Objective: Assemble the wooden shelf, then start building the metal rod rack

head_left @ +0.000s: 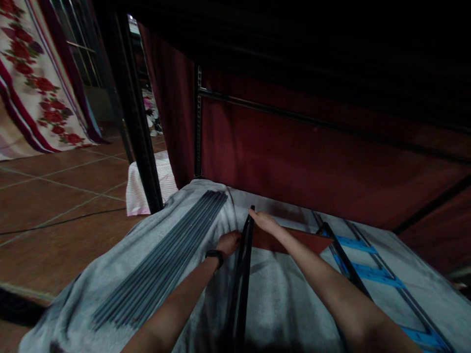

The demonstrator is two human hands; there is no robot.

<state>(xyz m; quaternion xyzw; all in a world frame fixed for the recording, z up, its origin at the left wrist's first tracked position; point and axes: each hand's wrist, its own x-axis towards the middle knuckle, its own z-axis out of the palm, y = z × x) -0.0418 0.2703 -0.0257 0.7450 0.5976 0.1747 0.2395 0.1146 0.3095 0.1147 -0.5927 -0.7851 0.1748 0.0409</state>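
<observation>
Our left hand point(228, 243) and right hand point(265, 222) grip the upright black rail point(241, 284) with clenched fingers, grey rods point(165, 264) lying unused beside.

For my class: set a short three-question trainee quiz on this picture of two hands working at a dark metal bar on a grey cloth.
1. True or false: both hands are on the black metal bar.
2. Which lies to the left of the left hand? A) bundle of grey rods B) blue-taped frame C) red curtain
3. What does the left wrist carry?

Key:
1. True; the right hand grips its far end, the left hand its side.
2. A
3. A black wristband.
</observation>
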